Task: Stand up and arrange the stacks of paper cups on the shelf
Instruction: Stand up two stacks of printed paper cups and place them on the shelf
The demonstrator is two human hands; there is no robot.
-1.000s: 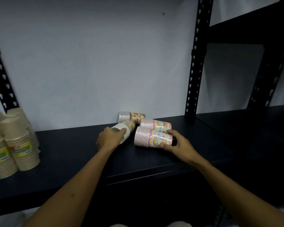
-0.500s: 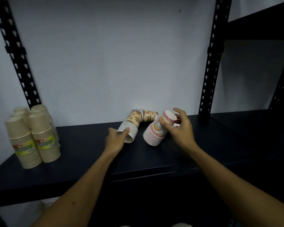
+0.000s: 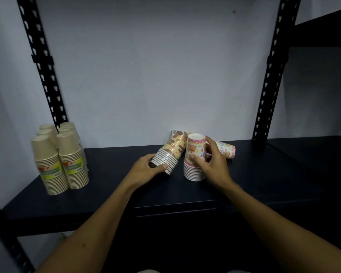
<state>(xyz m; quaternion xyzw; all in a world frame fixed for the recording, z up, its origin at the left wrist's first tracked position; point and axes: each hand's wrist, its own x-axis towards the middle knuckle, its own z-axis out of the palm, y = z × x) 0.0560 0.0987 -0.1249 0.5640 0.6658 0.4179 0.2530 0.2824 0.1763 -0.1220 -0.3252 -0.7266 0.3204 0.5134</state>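
— Gripping anything, those hands?

— Both. At centre frame the right hand (image 3: 212, 164) curls its fingers round the pink cup stack (image 3: 194, 158), which stands rim-down and upright on the dark shelf (image 3: 114, 194). Just left of it, the left hand (image 3: 146, 169) holds the rim end of the brown cup stack (image 3: 170, 154), tilted, its closed end pointing up toward the wall.

— Others?

— A second pink stack (image 3: 225, 150) lies on its side behind the right hand. Another stack (image 3: 175, 132) peeks out behind the brown one; it's probably lying too, though mostly hidden. At left of frame, the tan cup stacks (image 3: 61, 158) stand upright in a tight cluster, well apart from the hands.
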